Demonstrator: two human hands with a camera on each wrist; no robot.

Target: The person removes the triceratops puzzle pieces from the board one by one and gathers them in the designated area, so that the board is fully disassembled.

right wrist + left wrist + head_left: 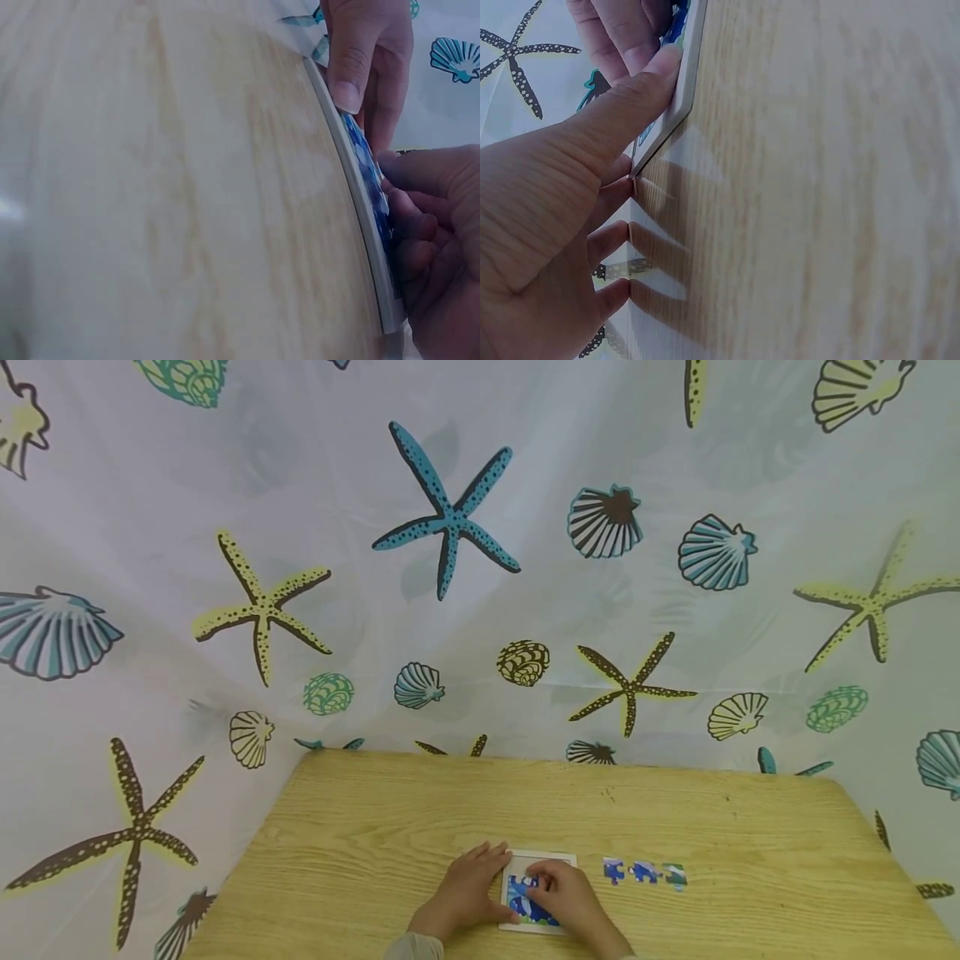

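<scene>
A small jigsaw puzzle (525, 907) with a blue picture lies partly assembled inside a white-rimmed puzzle tray (540, 853). At the tray's left side is my left hand (471, 887), fingers spread along the edge. Its thumb (641, 94) presses on the rim near the lower left corner, while other fingertips touch the tabletop. Over the tray, my right hand (567, 897) has thumb and forefinger brought together, pinching a puzzle piece (530, 882) at the picture's upper part. In the right wrist view its curled fingers (416, 229) hide most of that piece.
Three loose puzzle pieces, a left one (613, 870), a middle one (644, 872) and a right one (675, 876), lie in a row right of the tray. The wood-grain table (420, 802) meets a shell-and-starfish curtain (345, 635) at the back and sides.
</scene>
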